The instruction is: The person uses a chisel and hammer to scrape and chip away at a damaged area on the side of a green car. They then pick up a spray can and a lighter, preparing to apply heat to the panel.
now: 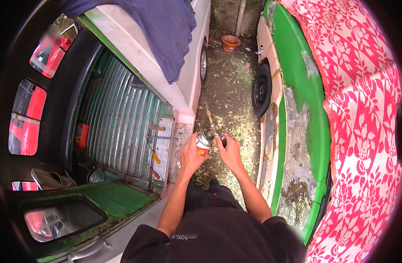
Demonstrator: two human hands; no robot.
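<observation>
My left hand (191,155) is wrapped round a red and white gas canister (202,143) with a silver top, held upright in front of my body. Beside it, my right hand (230,153) is closed on the dark knob end of a blow torch (211,120). The brass-coloured tube of the torch points away from me, over the ground. Torch and canister top meet between my hands; whether they are joined I cannot tell. No flame shows at the nozzle.
On my left, an open vehicle has a ribbed metal floor (106,109). A wooden-handled tool (156,126), a metal rod (163,138), a yellow-handled screwdriver (155,158) and a red container (81,135) lie there. A partly stripped green vehicle (313,131) stands right; a clay pot (230,43) ahead.
</observation>
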